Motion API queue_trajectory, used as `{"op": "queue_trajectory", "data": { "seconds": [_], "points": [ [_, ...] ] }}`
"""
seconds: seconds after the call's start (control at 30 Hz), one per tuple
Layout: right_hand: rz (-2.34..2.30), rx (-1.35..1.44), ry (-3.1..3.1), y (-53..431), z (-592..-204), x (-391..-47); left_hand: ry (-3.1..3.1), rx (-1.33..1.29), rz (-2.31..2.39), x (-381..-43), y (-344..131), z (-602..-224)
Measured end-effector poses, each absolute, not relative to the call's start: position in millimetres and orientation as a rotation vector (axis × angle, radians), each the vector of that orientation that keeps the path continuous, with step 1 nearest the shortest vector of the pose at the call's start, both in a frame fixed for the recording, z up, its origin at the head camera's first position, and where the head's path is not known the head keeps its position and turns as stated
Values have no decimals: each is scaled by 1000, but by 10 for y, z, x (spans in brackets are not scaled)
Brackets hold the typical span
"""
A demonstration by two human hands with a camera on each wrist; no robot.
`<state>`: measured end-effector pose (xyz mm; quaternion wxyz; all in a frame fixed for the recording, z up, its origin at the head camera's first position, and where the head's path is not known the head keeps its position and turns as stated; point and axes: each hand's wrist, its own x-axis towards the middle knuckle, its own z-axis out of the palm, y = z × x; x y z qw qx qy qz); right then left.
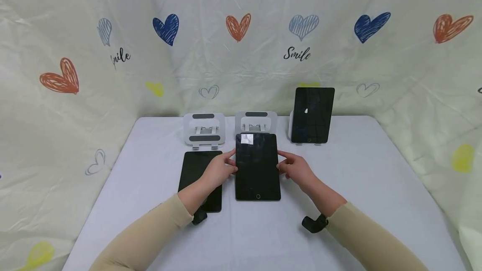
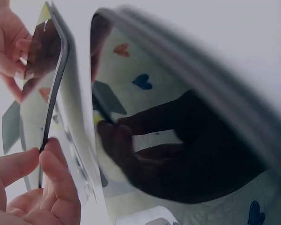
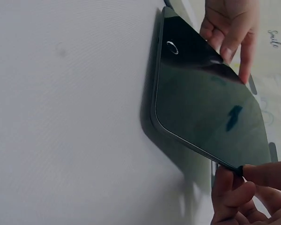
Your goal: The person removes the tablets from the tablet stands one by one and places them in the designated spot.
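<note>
A black tablet (image 1: 257, 166) with a round home button is held between both hands in the middle of the table. My left hand (image 1: 218, 170) pinches its left edge between thumb and fingers. On the opposite edge, my right hand (image 1: 299, 170) grips with thumb and fingers. The right wrist view shows the tablet (image 3: 206, 108) tilted, its home-button end close to the white cloth; whether it touches is unclear. Just behind it stands a white tablet stand (image 1: 256, 114), partly covered. A second tablet (image 1: 195, 164) lies flat beneath my left forearm, partly hidden.
Another white stand (image 1: 203, 116) with dark pads is at the back left, behind the lying tablet. At the back right, a third tablet (image 1: 312, 116) leans upright on its stand. A curtain with hearts (image 1: 238, 27) hangs along the back of the white-covered table (image 1: 376, 166).
</note>
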<state>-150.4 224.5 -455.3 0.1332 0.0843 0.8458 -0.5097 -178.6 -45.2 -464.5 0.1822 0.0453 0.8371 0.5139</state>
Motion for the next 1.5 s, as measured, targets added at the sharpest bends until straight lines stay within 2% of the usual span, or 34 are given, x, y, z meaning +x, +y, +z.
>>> {"op": "queue_trajectory", "data": {
  "seconds": [0.6, 1.07, 1.5],
  "points": [
    [-1286, 288, 2405, 2304, -4664, -1501, 2283, 175, 1269, -1824, -356, -4789],
    [-1062, 193, 2473, 2284, -4632, -1538, 2400, 229, 964, -1840, -257, -4768],
    [-964, 135, 2505, 2309, -4632, -1582, 2484, 306, 885, -1810, -249, -4752]
  ]
}}
